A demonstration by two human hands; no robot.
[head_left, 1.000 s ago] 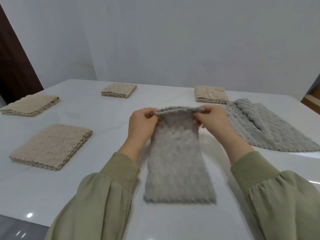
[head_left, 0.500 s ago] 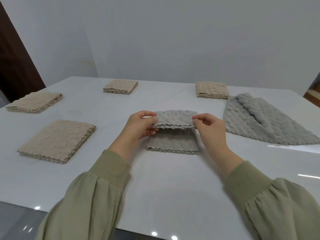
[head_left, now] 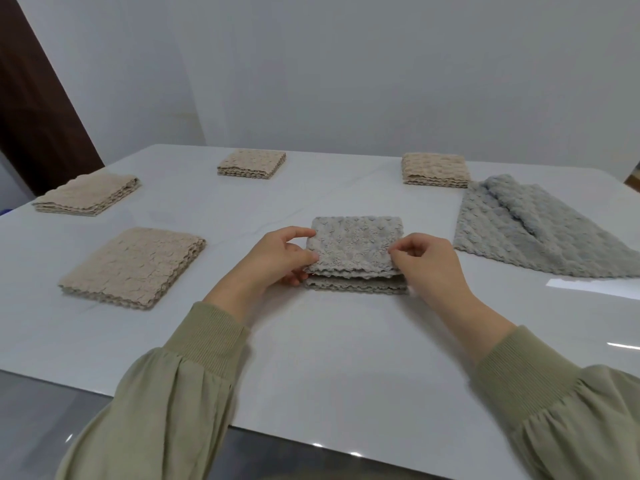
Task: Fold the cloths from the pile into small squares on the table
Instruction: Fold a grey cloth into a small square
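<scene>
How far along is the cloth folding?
Done: four folded beige textured cloths on the white table. In hand: left hand and right hand pinch the top layer of the half-folded grey textured cloth. Left: loose grey cloth pile at right.

The white desk (head_left: 329,358) is smooth and glossy, faintly veined like polished stone, with lights mirrored at its near edge. The small folded grey cloth (head_left: 353,247) at the centre is soft, matt pile fabric with a bumpy nap and scalloped edges. The loose grey cloth (head_left: 540,233) at the right looks equally fluffy. The folded beige cloths (head_left: 133,266) look flatter, crinkled and matt. The olive-green sleeves (head_left: 166,410) are smooth cloth with ribbed knit cuffs.
</scene>
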